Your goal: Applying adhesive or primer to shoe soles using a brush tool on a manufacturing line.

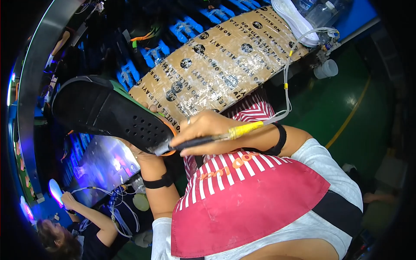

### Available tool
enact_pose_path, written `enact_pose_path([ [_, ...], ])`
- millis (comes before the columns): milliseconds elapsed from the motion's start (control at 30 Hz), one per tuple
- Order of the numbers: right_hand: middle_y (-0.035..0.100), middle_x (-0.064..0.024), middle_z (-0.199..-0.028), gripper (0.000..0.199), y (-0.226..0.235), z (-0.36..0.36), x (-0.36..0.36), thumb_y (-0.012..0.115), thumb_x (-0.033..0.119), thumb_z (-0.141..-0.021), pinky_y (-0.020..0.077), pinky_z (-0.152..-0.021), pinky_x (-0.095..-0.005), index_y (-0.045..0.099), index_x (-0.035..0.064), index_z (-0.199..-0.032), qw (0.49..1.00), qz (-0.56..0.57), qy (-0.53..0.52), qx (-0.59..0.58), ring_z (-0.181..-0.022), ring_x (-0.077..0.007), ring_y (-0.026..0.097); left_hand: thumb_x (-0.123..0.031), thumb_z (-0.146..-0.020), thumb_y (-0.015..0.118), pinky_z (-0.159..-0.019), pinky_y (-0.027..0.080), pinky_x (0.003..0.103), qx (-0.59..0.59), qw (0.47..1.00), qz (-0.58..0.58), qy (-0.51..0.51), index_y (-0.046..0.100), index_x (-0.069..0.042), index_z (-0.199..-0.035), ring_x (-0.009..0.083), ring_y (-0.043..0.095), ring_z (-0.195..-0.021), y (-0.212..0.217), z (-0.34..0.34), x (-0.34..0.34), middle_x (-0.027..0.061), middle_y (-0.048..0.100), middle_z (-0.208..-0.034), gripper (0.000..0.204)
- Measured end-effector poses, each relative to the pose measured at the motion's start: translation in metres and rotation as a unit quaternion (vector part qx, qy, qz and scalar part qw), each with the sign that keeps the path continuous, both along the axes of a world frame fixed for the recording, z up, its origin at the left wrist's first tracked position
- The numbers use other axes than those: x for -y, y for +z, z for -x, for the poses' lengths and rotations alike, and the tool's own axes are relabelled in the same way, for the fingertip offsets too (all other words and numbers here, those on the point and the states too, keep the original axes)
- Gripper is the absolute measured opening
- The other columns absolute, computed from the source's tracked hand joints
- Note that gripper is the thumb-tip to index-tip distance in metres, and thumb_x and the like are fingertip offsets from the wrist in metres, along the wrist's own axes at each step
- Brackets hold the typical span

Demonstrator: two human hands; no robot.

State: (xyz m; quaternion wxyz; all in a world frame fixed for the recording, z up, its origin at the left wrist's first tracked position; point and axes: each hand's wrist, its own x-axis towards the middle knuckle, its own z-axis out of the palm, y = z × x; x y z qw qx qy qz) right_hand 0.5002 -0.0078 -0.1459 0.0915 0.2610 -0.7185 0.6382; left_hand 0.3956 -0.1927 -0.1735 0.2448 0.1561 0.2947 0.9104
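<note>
My left hand [138, 149] holds a black insole [104, 110] with a perforated heel and an orange and green rim, gripping it from underneath near the heel. My right hand [203, 130] grips a slim black brush tool [203, 140] with a yellow band; a clear tube [287, 76] runs from it up to the bench. The tool's tip touches the heel end of the insole, where a wet shiny patch shows. A red and white striped apron [242, 203] covers my lap below both hands.
A bench top wrapped in brown tape-covered cardboard [216, 65] lies beyond my hands, with white soles [294, 19] and clear bottles [318, 13] at its far end and a plastic cup [327, 69] beside it. Blue racks [151, 54] run alongside. Another person [78, 225] works at lower left.
</note>
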Motion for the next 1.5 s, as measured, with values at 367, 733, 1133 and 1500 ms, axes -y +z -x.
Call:
enact_pose_path([
  [367, 0.056, -0.0090, -0.066, 0.024, 0.003, 0.002, -0.005, 0.070, 0.011, -0.072, 0.0422, -0.053, -0.0310, 0.065, 0.0080, -0.095, 0.995, -0.020, 0.060, -0.075, -0.058, -0.0235, 0.056, -0.065, -0.063, 0.063, -0.073, 0.051, 0.045, 0.004, 0.997, 0.012, -0.078, 0.038, -0.001, -0.122, 0.0368, 0.055, -0.086, 0.014, 0.003, 0.007, 0.0263, 0.051, -0.101, 0.091],
  [733, 0.055, -0.0077, -0.066, 0.024, -0.003, 0.004, -0.011, 0.067, 0.012, -0.073, 0.0432, -0.050, -0.0319, 0.064, 0.0094, -0.097, 0.981, -0.120, 0.070, -0.137, -0.057, -0.0243, 0.056, -0.031, -0.078, 0.064, -0.090, 0.046, 0.039, -0.010, 0.974, 0.176, -0.141, 0.039, 0.005, -0.125, 0.0294, 0.055, -0.105, 0.010, 0.025, 0.030, 0.0178, 0.052, -0.119, 0.064],
  [1133, 0.054, -0.0074, -0.065, 0.025, -0.001, 0.003, -0.017, 0.067, 0.010, -0.071, 0.0436, -0.053, -0.0333, 0.064, 0.0083, -0.096, 0.968, -0.169, 0.106, -0.150, -0.060, -0.0246, 0.056, -0.027, -0.086, 0.056, -0.075, 0.047, 0.025, -0.028, 0.884, 0.392, -0.252, 0.058, 0.006, -0.103, 0.0133, 0.060, -0.081, 0.042, 0.024, 0.001, 0.0090, 0.063, -0.094, 0.037],
  [1500, 0.057, -0.0091, -0.065, 0.021, -0.006, 0.000, -0.015, 0.067, 0.016, -0.071, 0.0449, -0.054, -0.0353, 0.065, 0.0146, -0.092, 0.982, -0.121, 0.087, -0.119, -0.061, -0.0269, 0.058, -0.025, -0.089, 0.053, -0.071, 0.046, 0.023, -0.033, 0.815, 0.458, -0.355, 0.060, 0.002, -0.100, 0.0103, 0.059, -0.077, 0.040, 0.036, -0.004, 0.0057, 0.063, -0.089, 0.030],
])
